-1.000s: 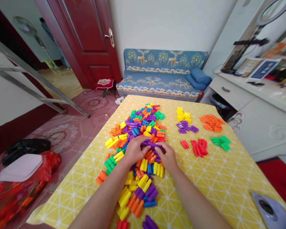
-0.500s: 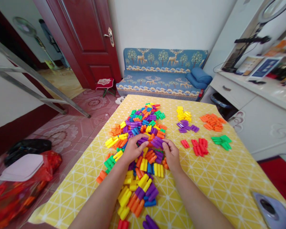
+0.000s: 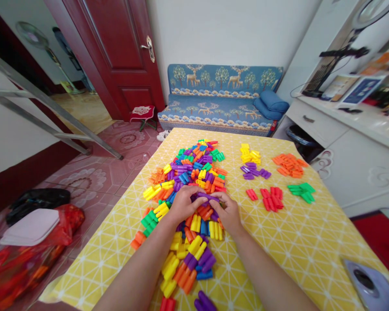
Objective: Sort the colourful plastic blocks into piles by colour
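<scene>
Pinching purple pcs. (image 3: 208, 197) btwn thumbs & fingertips, the L hand (image 3: 185, 204) & R hand (image 3: 230, 215) meet above a mixed-colour heap (image 3: 184, 178); can't tell if they grip one pc. or two. The heap, made of short ribbed plastic pcs. in orange, yellow, green, blue, red & purple, runs lengthwise down the tabletop (image 3: 262, 252), which has a yellow cloth w/ white lines. R of the hands, single-colour groups lie apart from the heap: yellow group (image 3: 251, 155) farthest back, purple group (image 3: 255, 172) just in front, orange group (image 3: 289, 165) farther R, red group (image 3: 271, 199) nearer, green group (image 3: 302, 192) beside it. A lilac phone-like object (image 3: 381, 298) lies at the near R corner. Beyond: blue deer-print sofa (image 3: 214, 103) by the wall, dark-red door (image 3: 116, 39) & small stool (image 3: 142, 113) to its L, white cabinet (image 3: 359, 172) far R.
</scene>
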The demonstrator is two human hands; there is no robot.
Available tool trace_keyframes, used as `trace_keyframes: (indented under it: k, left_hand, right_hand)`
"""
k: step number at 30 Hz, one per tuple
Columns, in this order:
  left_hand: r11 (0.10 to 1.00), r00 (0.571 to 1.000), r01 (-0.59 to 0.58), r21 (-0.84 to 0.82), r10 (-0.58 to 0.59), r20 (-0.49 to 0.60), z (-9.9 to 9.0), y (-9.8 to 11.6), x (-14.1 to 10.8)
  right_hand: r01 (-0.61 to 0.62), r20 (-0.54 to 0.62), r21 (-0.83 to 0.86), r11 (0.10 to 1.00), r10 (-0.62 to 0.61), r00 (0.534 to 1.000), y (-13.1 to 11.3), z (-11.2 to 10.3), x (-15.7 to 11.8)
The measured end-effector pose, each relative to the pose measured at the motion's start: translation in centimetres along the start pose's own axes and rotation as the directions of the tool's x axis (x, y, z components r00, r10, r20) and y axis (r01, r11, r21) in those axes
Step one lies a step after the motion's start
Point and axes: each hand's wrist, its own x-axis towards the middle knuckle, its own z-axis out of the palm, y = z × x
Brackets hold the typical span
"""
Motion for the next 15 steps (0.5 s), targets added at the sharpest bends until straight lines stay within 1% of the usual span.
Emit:
trace_keyframes:
  k: [3, 6, 9, 12, 14, 15]
  left_hand:
    - [1.000, 1.000, -0.014, 0.020, 0.013, 0.026, 0.1, 0.2, 0.0]
    - [0.999, 0.999, -0.022, 0.043, 0.020, 0.050, 0.2, 0.4, 0.1]
    - [0.998, 0.999, 0.006, 0.062, -0.008, 0.042, 0.2, 0.3, 0.1]
    - [0.994, 0.997, 0.080, 0.076, -0.080, -0.002, 0.0, 0.1, 0.1]
    - [0.991, 0.995, 0.098, 0.086, -0.098, -0.003, -0.2, 0.1, 0.1]
    - [0.992, 0.996, 0.092, 0.088, -0.093, 0.005, -0.2, 0.1, 0.1]
  right_hand:
    - [0.013, -0.013, -0.009, 1.000, -0.013, 1.000, -0.2, 0.1, 0.0]
    - [0.041, -0.032, -0.071, 0.997, -0.043, 0.999, -0.3, 0.2, -0.3]
    - [0.078, -0.117, -0.179, 0.981, -0.100, 0.988, -0.3, 0.2, -0.4]
    - [0.092, -0.241, -0.203, 0.975, -0.141, 0.960, -0.2, -0.3, -0.2]
    - [0.078, -0.270, -0.179, 0.981, -0.125, 0.955, 0.0, -0.7, 0.1]
    - [0.071, -0.255, -0.170, 0.983, -0.113, 0.960, 0.0, -0.8, 0.3]
